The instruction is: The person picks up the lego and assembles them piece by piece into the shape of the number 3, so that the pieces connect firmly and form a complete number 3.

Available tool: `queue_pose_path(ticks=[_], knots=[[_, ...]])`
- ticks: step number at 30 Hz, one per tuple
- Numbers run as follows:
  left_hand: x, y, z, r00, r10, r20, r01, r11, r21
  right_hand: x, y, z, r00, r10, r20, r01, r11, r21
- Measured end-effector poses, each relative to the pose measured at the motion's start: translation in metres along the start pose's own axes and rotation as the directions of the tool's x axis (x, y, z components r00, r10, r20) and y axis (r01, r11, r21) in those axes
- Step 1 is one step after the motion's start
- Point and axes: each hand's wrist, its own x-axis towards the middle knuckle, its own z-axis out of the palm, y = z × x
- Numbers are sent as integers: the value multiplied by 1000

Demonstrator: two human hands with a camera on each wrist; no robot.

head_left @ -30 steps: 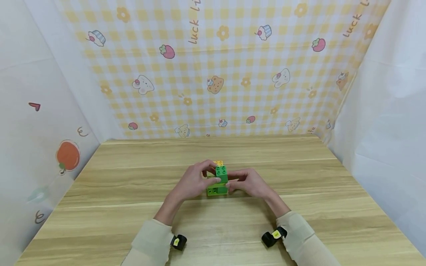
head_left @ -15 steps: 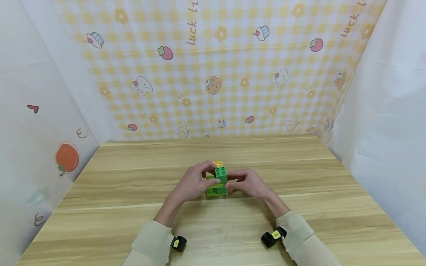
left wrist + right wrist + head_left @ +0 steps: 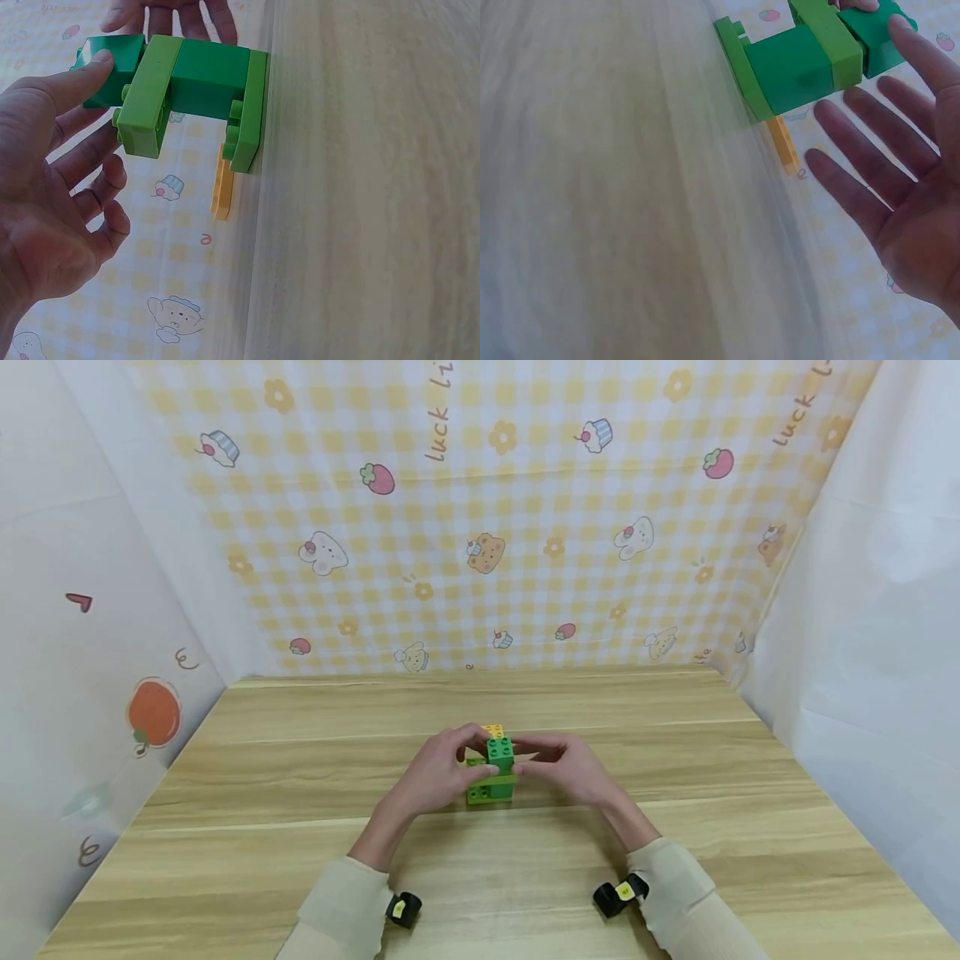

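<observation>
Several toy building blocks form a stack at the middle of the table. A light green base block (image 3: 252,124) carries a dark green block (image 3: 211,79), then a light green block (image 3: 152,94). On top is a small green block (image 3: 500,762). My left hand (image 3: 438,768) pinches this top block, thumb in front and fingers behind. From the other side, my right hand (image 3: 573,768) has its thumb and forefinger at the same block; its other fingers (image 3: 866,191) spread out below. A narrow gap shows under the top block in the right wrist view.
A yellow-orange block (image 3: 223,184) lies behind the stack, partly hidden in the head view. The wooden table (image 3: 300,735) meets a checked cloth backdrop (image 3: 450,610) at its rear edge. White cloth sides (image 3: 877,652) flank the table.
My right hand has shifted up from the lower light green block to the top green block, uncovering the lower blocks' right end. The left hand keeps its grip; the stack stays put.
</observation>
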Motion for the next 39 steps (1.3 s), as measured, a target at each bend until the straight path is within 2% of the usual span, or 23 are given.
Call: queue_pose_path(ticks=[6,12,22,39], knots=[[-1,1,-1,1000,6,6,-6,1000,5,-1,-8,3,999,-16,-46,16,1000,2],[-1,1,-1,1000,-17,7,17,1000,-3,-1,-11,6,996,-23,-81,21,1000,-18],[0,0,0,1000,-18,4,18,1000,1,-1,-13,8,995,-64,-78,62,998,-26],[1,-1,2,1000,-8,2,8,1000,12,-1,-11,6,995,-71,-72,68,997,-35]])
